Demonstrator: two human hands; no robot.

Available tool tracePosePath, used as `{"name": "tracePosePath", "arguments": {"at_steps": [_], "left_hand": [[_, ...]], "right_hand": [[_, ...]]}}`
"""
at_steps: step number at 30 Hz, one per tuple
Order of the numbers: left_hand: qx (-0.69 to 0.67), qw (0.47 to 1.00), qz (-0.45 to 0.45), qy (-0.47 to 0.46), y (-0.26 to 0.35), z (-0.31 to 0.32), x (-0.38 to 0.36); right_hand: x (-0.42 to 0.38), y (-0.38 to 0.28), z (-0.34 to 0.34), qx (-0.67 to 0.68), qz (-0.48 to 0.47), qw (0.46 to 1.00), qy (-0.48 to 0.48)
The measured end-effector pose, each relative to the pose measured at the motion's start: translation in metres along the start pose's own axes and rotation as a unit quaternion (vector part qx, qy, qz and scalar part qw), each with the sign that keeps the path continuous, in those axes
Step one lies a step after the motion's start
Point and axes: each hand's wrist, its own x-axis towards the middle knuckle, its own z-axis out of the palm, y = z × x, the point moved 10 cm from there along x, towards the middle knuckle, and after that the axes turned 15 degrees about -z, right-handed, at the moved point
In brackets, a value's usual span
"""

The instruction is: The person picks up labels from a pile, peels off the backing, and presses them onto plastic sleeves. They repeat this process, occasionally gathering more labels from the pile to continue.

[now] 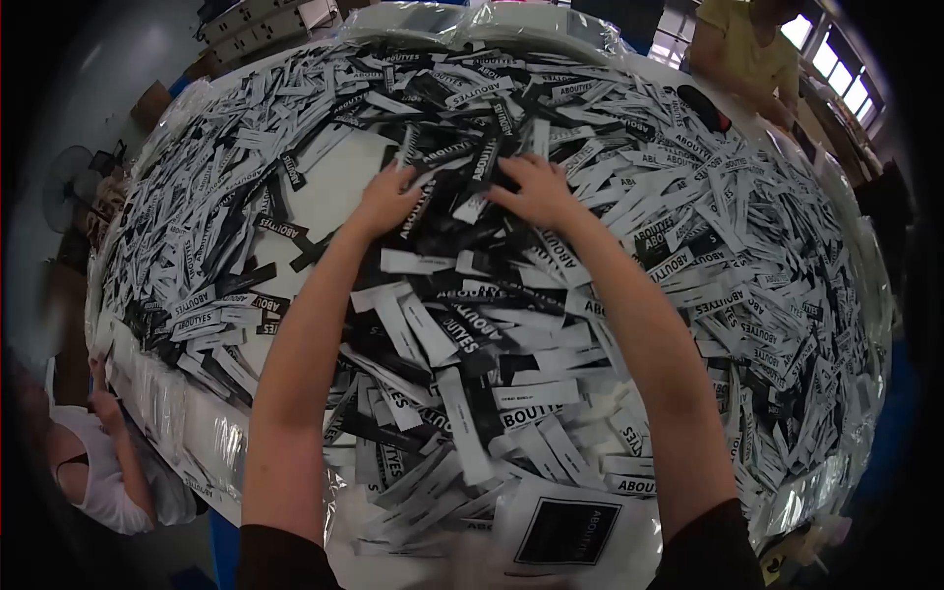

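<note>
My left hand (389,200) reaches into the far middle of a wide heap of black-and-white stick packets (462,329) marked "ABOUTYES". Its fingers curl over a few packets, with one pale packet (410,144) sticking up by the fingertips. Just to the right, my right hand (539,193) has its thumb and fingers at the edge of a black stick packet (484,162), which stands tilted between my hands. The fingertips of both hands are partly hidden among the packets. Nearer my body lies a white bag (629,536) with a black square label.
Packets spread over a white table (329,187) with clear plastic wrapping (197,423) along its edge. A person in a yellow top (742,49) is at the far right; another in a white top (98,472) is at the lower left. A fan (74,187) stands left.
</note>
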Motion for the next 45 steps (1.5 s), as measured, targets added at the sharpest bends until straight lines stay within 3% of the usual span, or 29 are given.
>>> {"name": "tracePosePath", "arguments": {"at_steps": [1,4,6,8,11,12,13,15,17,19,21,23,27,29,30,32,35,36,38,40,42,44,45], "left_hand": [[-0.027,0.997,0.077,-0.005,0.016,0.009,-0.008],[-0.078,0.991,0.077,-0.079,0.052,0.016,-0.047],[-0.133,0.98,0.029,-0.147,0.059,0.026,-0.062],[-0.112,0.972,0.023,-0.206,0.091,0.018,-0.096],[-0.1,0.965,0.049,-0.239,0.121,0.001,-0.155],[-0.121,0.961,0.036,-0.245,0.127,-0.01,-0.178],[-0.12,0.974,0.025,-0.193,0.13,-0.031,-0.201],[-0.144,0.989,0.018,0.026,0.11,-0.083,-0.251],[-0.214,0.964,-0.054,0.149,0.083,-0.118,-0.326],[-0.32,0.913,-0.14,0.21,0.071,-0.118,-0.404],[-0.373,0.886,-0.205,0.184,0.065,-0.068,-0.453],[-0.414,0.857,-0.277,0.131,0.054,-0.005,-0.475],[-0.422,0.835,-0.305,0.177,0.052,0.011,-0.454],[-0.462,0.792,-0.329,0.227,0.042,-0.003,-0.423],[-0.469,0.794,-0.31,0.229,0.03,0.006,-0.4],[-0.472,0.804,-0.294,0.21,0.028,0.013,-0.355],[-0.495,0.793,-0.323,0.147,0.049,0.013,-0.297],[-0.544,0.778,-0.285,0.134,0.055,0.02,-0.279],[-0.631,0.741,-0.214,0.09,0.064,0.042,-0.243],[-0.709,0.672,-0.214,0.005,0.096,0.048,-0.23],[-0.667,0.729,-0.154,0.008,0.145,0.013,-0.227],[-0.589,0.806,-0.052,0.022,0.183,-0.002,-0.217],[-0.535,0.844,-0.004,0.035,0.202,-0.006,-0.217]], "right_hand": [[-0.009,-0.02,-0.004,0.028,-0.015,0.999,-0.009],[-0.042,-0.052,-0.015,0.101,-0.017,0.995,-0.021],[-0.065,-0.063,-0.031,0.154,-0.029,0.988,-0.014],[-0.09,-0.064,-0.033,0.177,0.035,0.975,-0.127],[-0.13,-0.088,-0.056,0.116,-0.071,0.982,-0.13],[-0.145,-0.087,-0.054,0.142,-0.044,0.974,-0.173],[-0.152,-0.095,-0.068,0.137,-0.047,0.974,-0.172],[-0.168,-0.104,-0.089,0.134,-0.003,0.963,-0.234],[-0.153,-0.098,-0.116,0.102,0.012,0.983,-0.149],[-0.122,-0.096,-0.132,0.051,0.019,0.998,-0.016],[-0.082,-0.099,-0.111,0.038,0.022,0.999,-0.002],[-0.061,-0.104,-0.091,-0.014,0.147,0.988,-0.048],[-0.052,-0.052,-0.003,0.107,0.273,0.951,-0.094],[-0.059,-0.075,0.006,0.028,0.182,0.972,-0.145],[-0.06,-0.085,0.007,0.042,0.142,0.983,-0.105],[-0.073,-0.104,0.013,0.059,0.073,0.988,-0.119],[-0.092,-0.107,0.017,0.145,0.057,0.982,-0.103],[-0.097,-0.113,0.006,0.156,0.056,0.981,-0.098],[-0.101,-0.126,0.01,0.406,0.04,0.906,-0.114],[-0.109,-0.12,-0.009,0.506,0.073,0.859,0.015],[-0.128,-0.129,-0.054,0.585,0.118,0.793,0.12],[-0.153,-0.123,-0.104,0.525,0.022,0.816,0.242],[-0.166,-0.091,-0.1,0.505,0.017,0.825,0.253]]}}
